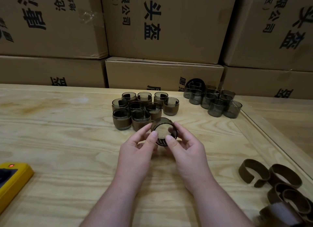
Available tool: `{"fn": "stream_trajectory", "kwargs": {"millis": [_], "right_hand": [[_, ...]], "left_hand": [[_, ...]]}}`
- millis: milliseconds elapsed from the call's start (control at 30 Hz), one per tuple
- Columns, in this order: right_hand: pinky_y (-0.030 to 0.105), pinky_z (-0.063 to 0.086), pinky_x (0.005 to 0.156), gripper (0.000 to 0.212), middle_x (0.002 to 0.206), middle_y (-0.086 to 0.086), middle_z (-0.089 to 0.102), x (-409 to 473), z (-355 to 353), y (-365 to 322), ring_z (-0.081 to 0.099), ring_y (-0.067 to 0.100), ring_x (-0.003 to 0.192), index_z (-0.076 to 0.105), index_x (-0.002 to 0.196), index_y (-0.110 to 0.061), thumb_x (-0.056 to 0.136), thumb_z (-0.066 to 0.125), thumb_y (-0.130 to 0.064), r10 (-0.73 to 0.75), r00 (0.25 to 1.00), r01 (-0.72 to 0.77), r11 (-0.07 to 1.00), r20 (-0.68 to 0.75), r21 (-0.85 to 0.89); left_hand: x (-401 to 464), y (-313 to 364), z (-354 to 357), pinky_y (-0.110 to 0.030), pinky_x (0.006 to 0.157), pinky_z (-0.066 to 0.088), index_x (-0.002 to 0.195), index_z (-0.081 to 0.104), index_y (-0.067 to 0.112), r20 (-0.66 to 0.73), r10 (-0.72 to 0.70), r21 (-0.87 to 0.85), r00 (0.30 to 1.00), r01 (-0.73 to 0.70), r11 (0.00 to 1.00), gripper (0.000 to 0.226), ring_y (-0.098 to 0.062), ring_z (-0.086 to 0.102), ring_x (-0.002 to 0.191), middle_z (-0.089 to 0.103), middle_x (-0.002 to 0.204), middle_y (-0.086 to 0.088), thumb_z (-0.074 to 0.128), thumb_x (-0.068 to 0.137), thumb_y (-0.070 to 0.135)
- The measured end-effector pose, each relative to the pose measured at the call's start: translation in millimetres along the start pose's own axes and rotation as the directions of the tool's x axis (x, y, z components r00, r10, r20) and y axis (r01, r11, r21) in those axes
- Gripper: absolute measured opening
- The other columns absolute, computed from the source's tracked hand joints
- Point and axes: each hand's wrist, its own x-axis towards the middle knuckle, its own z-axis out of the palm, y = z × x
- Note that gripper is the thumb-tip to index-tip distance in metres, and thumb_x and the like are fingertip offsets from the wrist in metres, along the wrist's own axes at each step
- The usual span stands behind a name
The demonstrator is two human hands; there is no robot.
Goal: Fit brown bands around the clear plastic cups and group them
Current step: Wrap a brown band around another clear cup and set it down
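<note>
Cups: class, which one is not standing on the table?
The cup held in both hands, left hand and right hand, tipped on its side; every other cup stands upright on the table.

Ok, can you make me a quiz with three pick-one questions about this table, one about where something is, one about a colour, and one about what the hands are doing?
1. Where do the loose brown bands lie?
A. near right of the table
B. far left
C. on top of the boxes

2. What colour is the gadget at the left edge?
A. green
B. yellow
C. white

3. What are the hands doing?
A. resting flat on the table
B. both holding one cup
C. lifting a box

Answers:
1. A, the bands sit in a heap near the right edge of the table.
2. B, its casing is yellow, with a small red light.
3. B, the left hand and right hand pinch one cup, tipped so its open mouth faces the camera.
</note>
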Motion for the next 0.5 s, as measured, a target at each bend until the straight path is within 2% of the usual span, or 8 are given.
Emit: {"fn": "stream_trajectory", "kwargs": {"millis": [33,67,133,167,233,300,367,500], "right_hand": [[0.023,0.059,0.08,0.048,0.113,-0.013,0.077,-0.6,-0.1,-0.3,0.074,0.005,0.095,0.061,0.136,-0.027,0.094,0.072,-0.007,-0.003,1.0,0.002,0.999,-0.014,-0.04],[0.024,0.058,0.082,0.049,0.114,-0.012,0.076,-1.3,-0.2,-0.4,0.072,0.006,0.093,0.061,0.137,-0.03,0.093,0.074,-0.013,-0.017,1.0,0.015,0.995,-0.017,-0.1],[0.02,0.056,0.079,0.055,0.114,-0.015,0.073,-3.5,0.1,-1.0,0.067,0.004,0.087,0.058,0.139,-0.038,0.088,0.078,-0.035,-0.051,0.998,0.056,0.962,0.025,-0.269],[0.018,0.054,0.078,0.063,0.114,-0.016,0.07,-4.6,1.1,-2.2,0.064,0.002,0.084,0.056,0.14,-0.043,0.08,0.076,-0.049,-0.057,0.997,0.074,0.933,0.058,-0.353],[0.019,0.053,0.081,0.077,0.116,-0.018,0.066,-5.2,4.0,-2.9,0.06,0.001,0.089,0.055,0.138,-0.047,0.064,0.069,-0.065,-0.043,0.994,0.088,0.871,0.103,-0.483],[0.028,0.054,0.089,0.076,0.114,-0.021,0.066,-3.6,5.6,-1.6,0.06,0.0,0.099,0.056,0.129,-0.045,0.058,0.069,-0.07,-0.022,0.997,0.057,0.828,0.069,-0.558],[0.035,0.054,0.093,0.07,0.108,-0.021,0.068,-1.2,5.6,-1.1,0.061,0.003,0.105,0.057,0.116,-0.041,0.055,0.07,-0.073,-0.004,1.0,-0.006,0.78,-0.015,-0.626],[0.041,0.05,0.097,0.057,0.092,-0.022,0.059,1.8,4.4,-4.8,0.06,0.013,0.105,0.053,0.097,-0.039,0.057,0.061,-0.079,-0.025,0.99,-0.096,0.606,-0.14,-0.789]], "left_hand": [[-0.1,0.6,-0.3,-0.018,0.064,0.057,0.097,0.077,0.051,-0.011,-0.016,0.006,1.0,0.016,1.0,0.015,-0.003,0.07,0.067,0.077,0.082,0.012,0.075,0.084,0.046],[-0.2,0.6,-0.7,-0.021,0.064,0.057,0.098,0.078,0.047,-0.013,-0.027,0.012,1.0,0.027,1.0,0.023,-0.003,0.068,0.065,0.076,0.078,0.01,0.072,0.078,0.056],[-0.2,1.1,-1.8,-0.028,0.064,0.056,0.098,0.08,0.032,-0.022,-0.037,0.003,0.999,0.037,0.999,0.043,-0.007,0.066,0.063,0.073,0.072,0.008,0.07,0.073,0.066],[0.3,1.8,-2.1,-0.031,0.064,0.055,0.093,0.08,0.028,-0.027,-0.045,-0.013,0.999,0.044,0.999,0.044,-0.01,0.065,0.064,0.072,0.071,0.006,0.071,0.075,0.067],[1.4,2.4,-2.6,-0.028,0.06,0.054,0.078,0.078,0.027,-0.034,-0.07,-0.062,0.997,0.068,0.996,0.037,-0.012,0.065,0.063,0.071,0.067,0.002,0.071,0.079,0.063],[0.8,3.2,-1.5,-0.018,0.053,0.05,0.07,0.076,0.028,-0.04,-0.076,-0.072,0.996,0.073,0.995,0.031,-0.006,0.063,0.057,0.068,0.061,0.006,0.068,0.084,0.055],[0.2,0.6,0.6,-0.018,0.054,0.05,0.073,0.077,0.029,-0.027,-0.076,-0.03,0.997,0.075,0.997,0.03,-0.004,0.062,0.057,0.067,0.06,0.008,0.065,0.094,0.047],[0.9,-1.4,3.4,-0.03,0.066,0.057,0.089,0.078,0.028,-0.036,-0.099,-0.032,0.994,0.098,0.995,0.029,-0.006,0.059,0.061,0.062,0.061,0.015,0.055,0.103,0.039]]}}
